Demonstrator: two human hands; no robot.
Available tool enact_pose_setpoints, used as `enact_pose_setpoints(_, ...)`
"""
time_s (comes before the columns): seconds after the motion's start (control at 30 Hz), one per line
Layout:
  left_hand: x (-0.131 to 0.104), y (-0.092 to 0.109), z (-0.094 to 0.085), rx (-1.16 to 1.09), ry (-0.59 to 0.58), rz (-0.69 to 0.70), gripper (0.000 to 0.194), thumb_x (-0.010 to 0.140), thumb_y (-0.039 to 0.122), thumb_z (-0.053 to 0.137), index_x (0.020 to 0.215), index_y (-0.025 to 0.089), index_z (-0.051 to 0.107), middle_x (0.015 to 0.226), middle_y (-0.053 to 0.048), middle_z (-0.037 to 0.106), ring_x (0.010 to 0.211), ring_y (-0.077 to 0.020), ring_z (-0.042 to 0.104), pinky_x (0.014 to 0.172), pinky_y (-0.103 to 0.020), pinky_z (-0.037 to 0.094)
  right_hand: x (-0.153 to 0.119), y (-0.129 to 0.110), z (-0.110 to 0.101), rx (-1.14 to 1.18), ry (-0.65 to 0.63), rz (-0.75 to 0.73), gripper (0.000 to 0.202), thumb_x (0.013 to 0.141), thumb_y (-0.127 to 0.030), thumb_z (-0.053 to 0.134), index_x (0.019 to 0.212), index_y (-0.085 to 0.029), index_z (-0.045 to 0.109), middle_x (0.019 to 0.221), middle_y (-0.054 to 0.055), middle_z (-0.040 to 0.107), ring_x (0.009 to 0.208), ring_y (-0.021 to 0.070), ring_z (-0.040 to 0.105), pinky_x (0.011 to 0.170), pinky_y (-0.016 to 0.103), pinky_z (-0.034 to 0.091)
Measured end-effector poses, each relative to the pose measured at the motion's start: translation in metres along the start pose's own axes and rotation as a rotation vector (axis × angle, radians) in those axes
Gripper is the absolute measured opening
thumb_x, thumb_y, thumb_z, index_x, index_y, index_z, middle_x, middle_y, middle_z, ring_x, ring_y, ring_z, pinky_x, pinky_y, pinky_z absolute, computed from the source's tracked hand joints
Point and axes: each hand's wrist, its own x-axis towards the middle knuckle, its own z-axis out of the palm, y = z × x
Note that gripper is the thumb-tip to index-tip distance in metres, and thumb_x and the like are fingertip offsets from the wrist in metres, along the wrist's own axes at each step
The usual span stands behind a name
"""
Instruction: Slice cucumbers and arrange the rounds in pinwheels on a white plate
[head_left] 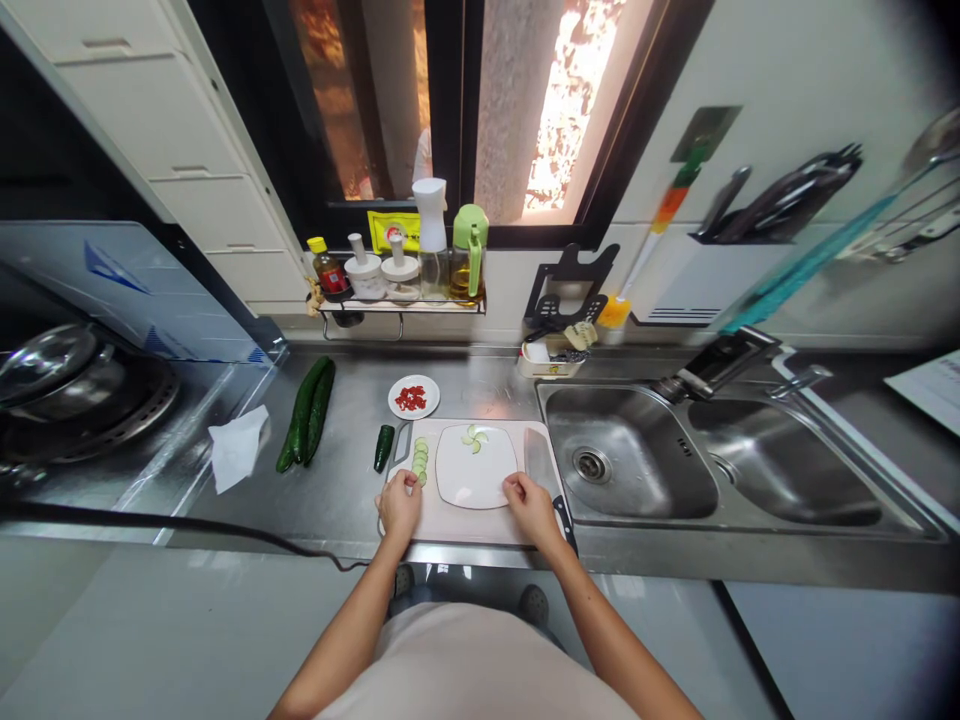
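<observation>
A white square plate rests on the pale cutting board, with a few cucumber slices fanned near its far edge. A column of overlapping cucumber slices lies on the board left of the plate. At the near end of that column, my left hand has its fingers curled in a pinch; what they hold is hidden. My right hand is pinched at the plate's right edge, and I cannot make out anything in it. The kitchen knife lies right of the plate, its black handle toward me.
A cucumber stub and whole cucumbers lie left of the board. Behind it stands a small plate of chopped red pieces. A double sink is to the right, a lidded pot far left, a seasoning rack behind.
</observation>
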Motion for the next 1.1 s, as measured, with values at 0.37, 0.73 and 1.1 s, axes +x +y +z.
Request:
enact_pose_setpoints(0.37, 0.008, 0.044, -0.011, -0.98, -0.17, -0.072, 0.035, 0.057, 0.037, 0.076, 0.081, 0.014, 0.062, 0.071, -0.002, 0.063, 0.068, -0.0122, 0.058, 0.07, -0.024, 0.043, 0.009, -0.022, -0.001, 0.105, 0.02, -0.028, 0.022, 0.08, -0.038, 0.048, 0.077, -0.019, 0.059, 0.056, -0.003, 0.052, 0.055, 0.0133, 0.049, 0.056, 0.024, 0.035)
enact_pose_setpoints(0.73, -0.006, 0.089, -0.041, -1.056, -0.472, 0.008, 0.032, 0.057, 0.03, 0.079, 0.082, 0.015, 0.065, 0.069, 0.001, 0.061, 0.067, -0.01, 0.056, 0.067, -0.021, 0.041, 0.03, -0.079, -0.003, 0.227, -0.15, -0.3, 0.024, 0.084, -0.033, 0.052, 0.103, -0.022, 0.063, 0.098, 0.005, 0.063, 0.082, 0.0152, 0.056, 0.071, 0.027, 0.043)
enact_pose_setpoints(1.1, -0.008, 0.087, -0.034, -0.9, -0.411, 0.007, 0.038, 0.065, 0.045, 0.072, 0.086, 0.015, 0.062, 0.06, 0.002, 0.059, 0.054, -0.0078, 0.05, 0.055, -0.02, 0.036, 0.037, -0.071, 0.0, 0.22, -0.175, -0.264, 0.014, 0.083, -0.031, 0.051, 0.078, -0.019, 0.059, 0.074, 0.001, 0.06, 0.074, 0.0144, 0.054, 0.069, 0.025, 0.041)
